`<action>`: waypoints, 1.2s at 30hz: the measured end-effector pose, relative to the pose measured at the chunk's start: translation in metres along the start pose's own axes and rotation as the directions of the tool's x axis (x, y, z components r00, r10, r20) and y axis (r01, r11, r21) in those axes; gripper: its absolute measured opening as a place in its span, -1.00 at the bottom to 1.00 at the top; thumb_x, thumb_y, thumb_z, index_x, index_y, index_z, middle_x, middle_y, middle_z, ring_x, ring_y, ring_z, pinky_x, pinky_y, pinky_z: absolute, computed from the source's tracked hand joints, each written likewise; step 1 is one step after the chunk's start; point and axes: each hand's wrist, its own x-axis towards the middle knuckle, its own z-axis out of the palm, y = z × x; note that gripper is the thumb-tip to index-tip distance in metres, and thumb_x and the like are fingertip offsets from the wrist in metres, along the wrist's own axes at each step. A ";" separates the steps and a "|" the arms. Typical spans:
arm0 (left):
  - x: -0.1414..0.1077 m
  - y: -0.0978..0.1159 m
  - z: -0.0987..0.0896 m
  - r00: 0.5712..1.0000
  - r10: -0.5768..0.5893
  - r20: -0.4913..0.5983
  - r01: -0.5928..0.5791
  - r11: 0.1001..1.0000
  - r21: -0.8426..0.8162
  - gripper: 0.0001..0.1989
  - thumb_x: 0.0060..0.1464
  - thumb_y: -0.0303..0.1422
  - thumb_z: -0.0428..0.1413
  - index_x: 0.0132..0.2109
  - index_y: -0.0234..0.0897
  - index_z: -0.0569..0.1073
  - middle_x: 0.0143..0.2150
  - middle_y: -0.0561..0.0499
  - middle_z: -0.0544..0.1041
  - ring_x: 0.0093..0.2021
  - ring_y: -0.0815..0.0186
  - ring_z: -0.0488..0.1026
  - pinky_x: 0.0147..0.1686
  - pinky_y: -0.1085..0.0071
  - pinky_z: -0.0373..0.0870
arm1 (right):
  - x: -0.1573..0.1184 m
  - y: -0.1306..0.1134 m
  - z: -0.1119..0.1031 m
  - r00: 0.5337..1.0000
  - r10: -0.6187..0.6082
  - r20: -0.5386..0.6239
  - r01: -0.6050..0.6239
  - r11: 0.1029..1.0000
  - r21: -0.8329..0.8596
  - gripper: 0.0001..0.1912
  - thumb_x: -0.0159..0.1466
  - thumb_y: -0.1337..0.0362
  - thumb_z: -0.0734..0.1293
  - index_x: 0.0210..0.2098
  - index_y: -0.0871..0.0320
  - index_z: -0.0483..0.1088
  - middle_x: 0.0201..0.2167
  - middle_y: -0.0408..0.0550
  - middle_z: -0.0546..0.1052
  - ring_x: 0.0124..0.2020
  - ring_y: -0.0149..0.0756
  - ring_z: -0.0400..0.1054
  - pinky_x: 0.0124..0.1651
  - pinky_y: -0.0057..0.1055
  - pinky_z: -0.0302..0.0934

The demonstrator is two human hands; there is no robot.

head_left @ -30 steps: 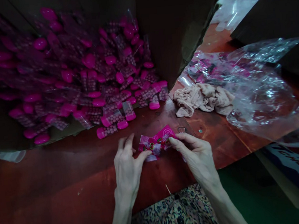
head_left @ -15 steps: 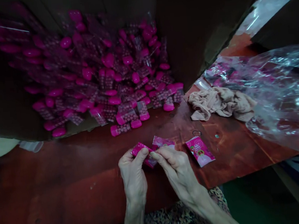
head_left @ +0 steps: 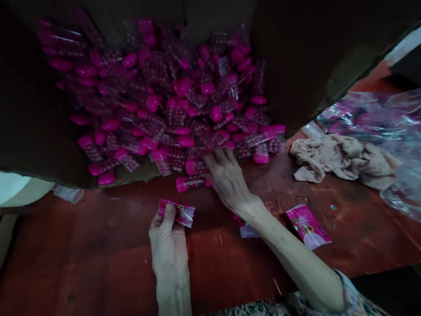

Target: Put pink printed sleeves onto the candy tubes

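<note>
Box: open toward the person (head_left: 306,34), at the back of the table (head_left: 112,257).
Tubes: big pink-capped heap (head_left: 152,102) in the box, a few at its front edge.
Right hand (head_left: 227,178): fingers curled over the front tubes; grip hidden, can't tell.
Left hand (head_left: 169,249): pinching the held packet (head_left: 184,215) above the table, left of the right hand.
Spare packets: one flat (head_left: 308,225), one partly under the right forearm (head_left: 247,230).
Progress: held packet out of the pile, two not picked up; overall share unclear.
Held packet axis: left to right, clear end right, slightly toward person.
</note>
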 end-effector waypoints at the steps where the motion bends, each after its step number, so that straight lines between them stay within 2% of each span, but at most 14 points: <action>1: 0.000 0.000 0.002 1.000 -0.003 0.002 0.003 1.000 -0.013 -0.90 -0.11 -0.56 0.23 -0.48 -0.31 0.51 -0.54 0.10 0.54 -0.50 0.48 0.45 -0.34 0.55 0.40 | -0.002 0.001 0.000 1.000 0.004 -0.003 -0.004 1.000 0.017 -0.76 0.16 0.52 0.25 -0.18 0.25 0.41 -0.20 0.21 0.44 -0.10 0.06 0.24 -0.12 -0.06 0.21; 4: 0.002 0.000 0.007 1.000 -0.017 0.002 0.017 0.999 -0.048 -0.93 -0.06 -0.52 0.21 -0.43 -0.29 0.52 -0.54 0.11 0.53 -0.50 0.47 0.45 -0.34 0.54 0.41 | -0.018 -0.001 -0.006 0.998 0.047 -0.032 -0.044 0.996 0.077 -0.79 0.15 0.48 0.30 -0.20 0.22 0.38 -0.21 0.13 0.46 -0.18 -0.06 0.31 -0.18 -0.17 0.26; 6: 0.002 -0.001 0.010 1.000 -0.030 -0.007 0.029 0.997 -0.066 -0.94 -0.04 -0.50 0.21 -0.43 -0.28 0.52 -0.52 0.10 0.54 -0.50 0.46 0.45 -0.36 0.54 0.41 | -0.034 -0.007 -0.015 0.985 0.157 -0.074 -0.141 0.973 0.185 -0.83 0.17 0.41 0.31 -0.21 0.20 0.35 -0.22 0.07 0.46 -0.28 -0.18 0.36 -0.28 -0.28 0.29; 8: 0.001 -0.002 0.014 0.999 -0.040 -0.019 0.039 0.996 -0.079 -0.92 -0.03 -0.51 0.20 -0.44 -0.28 0.51 -0.51 0.10 0.55 -0.49 0.47 0.46 -0.39 0.56 0.40 | -0.052 -0.015 -0.023 0.929 0.365 -0.055 -0.303 0.839 0.452 -0.82 0.13 0.28 0.38 -0.26 0.16 0.36 -0.33 -0.06 0.50 -0.38 -0.26 0.38 -0.34 -0.35 0.29; 9: 0.000 -0.003 0.016 0.999 -0.047 -0.017 0.046 0.995 -0.084 -0.91 -0.01 -0.51 0.18 -0.44 -0.28 0.51 -0.49 0.09 0.56 -0.48 0.47 0.46 -0.39 0.56 0.40 | -0.061 -0.020 -0.027 0.897 0.442 0.005 -0.372 0.749 0.548 -0.79 0.12 0.24 0.39 -0.27 0.14 0.37 -0.38 -0.10 0.51 -0.40 -0.28 0.39 -0.35 -0.36 0.29; 11: -0.003 -0.006 0.020 0.998 -0.059 0.008 0.059 0.994 -0.092 -0.91 0.02 -0.50 0.16 -0.42 -0.29 0.52 -0.45 0.07 0.57 -0.44 0.46 0.48 -0.34 0.55 0.40 | -0.077 -0.028 -0.030 0.842 0.532 0.088 -0.448 0.602 0.661 -0.77 0.10 0.20 0.41 -0.28 0.12 0.36 -0.41 -0.15 0.51 -0.41 -0.30 0.40 -0.34 -0.37 0.29; 13: -0.007 -0.010 0.022 0.997 -0.068 0.043 0.072 0.993 -0.094 -0.94 0.02 -0.45 0.17 -0.40 -0.30 0.52 -0.43 0.05 0.57 -0.40 0.44 0.48 -0.27 0.52 0.40 | -0.089 -0.035 -0.031 0.823 0.560 0.098 -0.461 0.555 0.692 -0.76 0.09 0.20 0.42 -0.29 0.11 0.35 -0.42 -0.15 0.50 -0.42 -0.31 0.40 -0.33 -0.36 0.30; 17: -0.014 -0.019 0.026 0.991 -0.105 0.078 0.109 0.993 -0.051 -0.86 -0.02 -0.31 0.20 -0.35 -0.32 0.52 -0.37 0.01 0.56 -0.32 0.38 0.47 -0.17 0.43 0.37 | -0.103 -0.039 -0.028 0.841 0.540 -0.029 -0.390 0.643 0.659 -0.79 0.10 0.24 0.41 -0.31 0.11 0.33 -0.43 -0.16 0.44 -0.44 -0.33 0.38 -0.34 -0.36 0.30; 20: -0.018 -0.022 0.029 0.989 -0.133 0.068 0.135 0.991 -0.024 -0.83 0.01 -0.29 0.18 -0.30 -0.32 0.52 -0.33 0.00 0.56 -0.29 0.37 0.46 -0.13 0.41 0.35 | -0.110 -0.037 -0.030 0.838 0.527 -0.144 -0.317 0.684 0.657 -0.80 0.12 0.28 0.40 -0.28 0.10 0.31 -0.37 -0.14 0.42 -0.39 -0.33 0.39 -0.32 -0.37 0.31; 23: -0.024 -0.023 0.034 0.980 -0.184 0.073 0.185 0.983 -0.011 -0.83 0.07 -0.31 0.13 -0.27 -0.31 0.53 -0.30 -0.01 0.56 -0.26 0.37 0.45 -0.11 0.44 0.33 | -0.115 -0.035 -0.034 0.843 0.503 -0.188 -0.279 0.709 0.648 -0.80 0.13 0.32 0.39 -0.27 0.11 0.32 -0.35 -0.12 0.42 -0.34 -0.30 0.40 -0.28 -0.35 0.32; 26: -0.031 -0.023 0.042 0.964 -0.244 0.109 0.247 0.969 -0.021 -0.80 0.11 -0.31 0.09 -0.26 -0.34 0.53 -0.28 -0.06 0.57 -0.26 0.36 0.46 -0.12 0.44 0.34 | -0.119 -0.031 -0.040 0.851 0.476 -0.223 -0.250 0.741 0.624 -0.82 0.15 0.35 0.38 -0.27 0.11 0.32 -0.38 -0.13 0.41 -0.37 -0.33 0.37 -0.30 -0.37 0.32; 30: -0.041 -0.029 0.050 0.950 -0.283 0.134 0.293 0.954 -0.063 -0.87 0.07 -0.36 0.13 -0.30 -0.35 0.53 -0.31 -0.04 0.57 -0.32 0.38 0.46 -0.14 0.42 0.35 | -0.122 -0.024 -0.049 0.835 0.461 -0.300 -0.234 0.792 0.564 -0.81 0.13 0.38 0.39 -0.27 0.11 0.33 -0.40 -0.15 0.40 -0.41 -0.36 0.34 -0.34 -0.41 0.30; 33: -0.048 -0.038 0.054 0.948 -0.258 0.189 0.270 0.962 -0.043 -0.89 -0.04 -0.37 0.22 -0.34 -0.34 0.52 -0.36 0.00 0.57 -0.38 0.40 0.46 -0.20 0.43 0.37 | -0.127 -0.020 -0.056 0.815 0.430 -0.388 -0.212 0.845 0.491 -0.80 0.12 0.40 0.39 -0.27 0.11 0.33 -0.41 -0.14 0.40 -0.41 -0.35 0.33 -0.33 -0.41 0.29; 36: -0.055 -0.047 0.057 0.958 -0.185 0.219 0.189 0.982 0.003 -0.83 -0.18 -0.37 0.31 -0.41 -0.32 0.50 -0.48 0.08 0.55 -0.48 0.45 0.42 -0.31 0.47 0.36 | -0.135 -0.018 -0.060 0.800 0.400 -0.447 -0.193 0.877 0.439 -0.79 0.12 0.41 0.38 -0.27 0.11 0.33 -0.42 -0.14 0.42 -0.43 -0.34 0.35 -0.34 -0.40 0.31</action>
